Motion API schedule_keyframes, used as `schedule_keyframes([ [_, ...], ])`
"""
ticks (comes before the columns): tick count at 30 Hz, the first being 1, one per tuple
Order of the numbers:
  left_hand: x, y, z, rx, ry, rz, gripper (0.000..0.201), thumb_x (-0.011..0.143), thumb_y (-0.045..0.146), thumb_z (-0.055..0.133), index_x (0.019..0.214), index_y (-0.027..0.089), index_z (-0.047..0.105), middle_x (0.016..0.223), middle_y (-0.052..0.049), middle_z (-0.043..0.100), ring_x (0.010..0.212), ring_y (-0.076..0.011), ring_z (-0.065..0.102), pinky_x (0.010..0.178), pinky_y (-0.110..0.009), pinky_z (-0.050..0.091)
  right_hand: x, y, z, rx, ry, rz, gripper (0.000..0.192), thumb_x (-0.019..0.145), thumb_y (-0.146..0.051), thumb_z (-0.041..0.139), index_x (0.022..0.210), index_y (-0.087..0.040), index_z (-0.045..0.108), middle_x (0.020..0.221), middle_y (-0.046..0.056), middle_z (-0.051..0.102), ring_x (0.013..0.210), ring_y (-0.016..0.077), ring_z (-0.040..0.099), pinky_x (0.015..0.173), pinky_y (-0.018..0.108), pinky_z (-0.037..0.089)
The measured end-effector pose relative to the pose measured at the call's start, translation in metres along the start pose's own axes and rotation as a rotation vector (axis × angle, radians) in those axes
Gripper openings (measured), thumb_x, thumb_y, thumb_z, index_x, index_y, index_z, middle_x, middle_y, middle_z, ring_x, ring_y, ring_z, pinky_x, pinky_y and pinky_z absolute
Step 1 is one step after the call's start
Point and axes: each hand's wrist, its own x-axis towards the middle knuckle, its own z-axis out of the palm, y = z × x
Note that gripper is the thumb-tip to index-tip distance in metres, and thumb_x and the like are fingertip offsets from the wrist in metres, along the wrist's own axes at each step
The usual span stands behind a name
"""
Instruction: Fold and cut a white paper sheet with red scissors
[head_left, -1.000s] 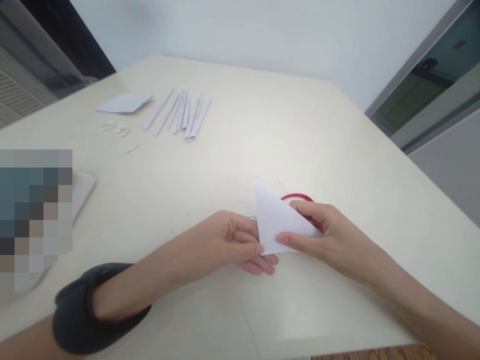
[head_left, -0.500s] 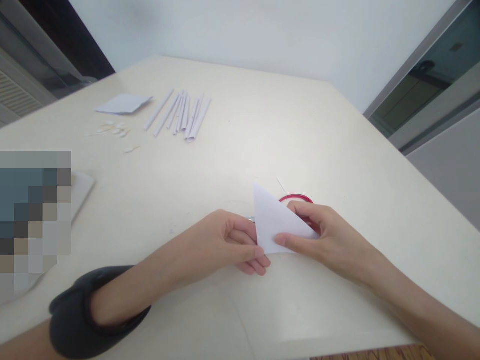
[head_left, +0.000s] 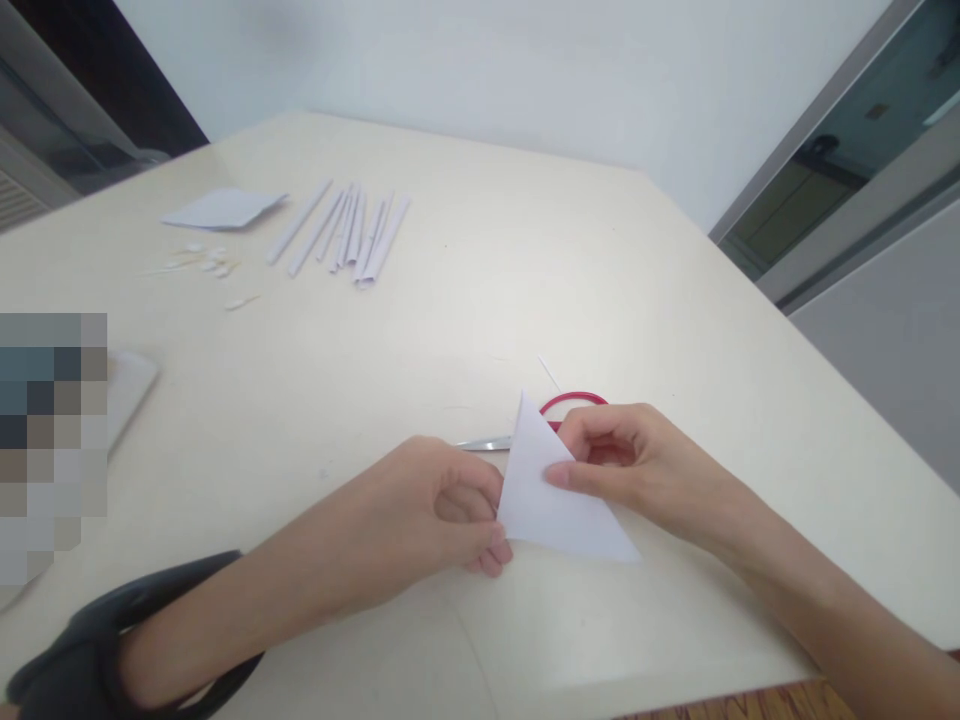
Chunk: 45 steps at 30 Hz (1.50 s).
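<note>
"Nearest?"
"Reaching in from lower left with the left hand [head_left: 461, 515], pinching the paper [head_left: 551, 520] at its lower left corner, thumb over curled fingers."
"On the right?"
"Grasping its slanted edge with the right hand [head_left: 611, 450], thumb in front, fingers bent behind."
"Beyond?"
"Partly behind the paper, scissors [head_left: 493, 443] on the table [head_left: 465, 320]; farther left, rolls [head_left: 355, 230]."
</note>
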Motion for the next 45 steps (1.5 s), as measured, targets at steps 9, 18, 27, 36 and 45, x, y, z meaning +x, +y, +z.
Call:
schedule_keyframes([
  [9,-0.001,0.004,0.0,-0.054,-0.037,-0.018,0.019,0.073,0.013,0.05,0.073,0.021,0.067,0.073,0.002,0.073,0.075,-0.0175,0.07,0.071,-0.025,0.054,-0.001,-0.003,-0.003,0.008,-0.018,-0.044,0.024,0.08,-0.019,0.063,0.061,-0.018,0.048,0.063,-0.005,0.048,0.059,0.0089,0.043,0.051,0.021,0.032],
  [18,0.0,0.009,0.008,-0.138,-0.019,0.07,0.02,0.071,0.007,0.049,0.074,0.021,0.064,0.073,0.002,0.074,0.073,-0.0188,0.07,0.068,-0.027,0.055,-0.003,-0.007,0.016,-0.036,-0.113,-0.003,0.005,0.077,-0.017,0.062,0.081,-0.019,0.062,0.073,-0.003,0.059,0.066,0.0124,0.052,0.055,0.022,0.038],
  [27,0.001,0.016,0.002,-0.197,0.068,-0.005,0.007,0.08,0.015,0.057,0.074,0.018,0.059,0.074,-0.001,0.075,0.075,-0.018,0.071,0.07,-0.027,0.056,-0.003,-0.006,0.013,0.073,0.046,0.086,0.004,0.077,-0.022,0.064,0.079,-0.019,0.061,0.069,-0.004,0.058,0.061,0.0118,0.055,0.051,0.02,0.04],
  [36,0.001,0.01,0.006,-0.095,0.137,0.129,0.011,0.082,0.026,0.061,0.074,0.018,0.061,0.074,0.001,0.074,0.076,-0.0159,0.071,0.073,-0.025,0.056,-0.005,-0.011,0.009,0.082,-0.062,0.09,0.008,0.076,-0.019,0.063,0.084,-0.017,0.063,0.074,0.001,0.063,0.067,0.0158,0.057,0.056,0.024,0.042],
  [45,0.001,0.011,0.008,-0.016,0.181,0.145,0.006,0.079,0.024,0.064,0.075,0.02,0.063,0.075,0.004,0.074,0.077,-0.015,0.071,0.073,-0.023,0.054,-0.005,-0.004,0.011,0.092,0.025,0.135,0.012,0.076,-0.027,0.067,0.082,-0.017,0.062,0.071,0.001,0.06,0.062,0.014,0.055,0.051,0.022,0.039],
])
